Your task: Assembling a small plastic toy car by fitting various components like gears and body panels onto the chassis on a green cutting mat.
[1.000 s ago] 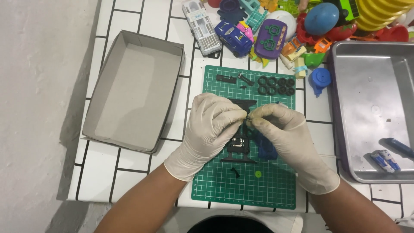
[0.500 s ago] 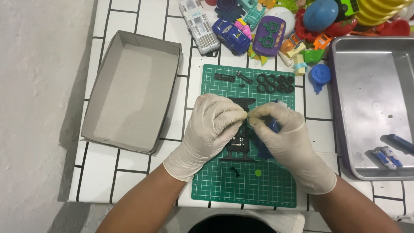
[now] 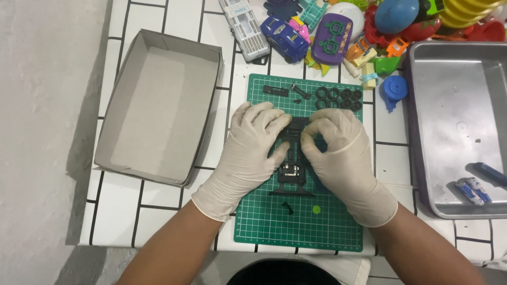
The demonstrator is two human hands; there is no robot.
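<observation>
both gloved hands, left hand [image 3: 252, 149] and right hand [image 3: 338, 153], pinch the black toy chassis [image 3: 291, 171] (over the green mat [image 3: 264, 221]); a slip could scatter loose wheels [image 3: 338, 98].

Grey cardboard box [image 3: 158, 105], metal tray [image 3: 454, 126], and heaped colourful toys [image 3: 338, 31] sit around.
</observation>
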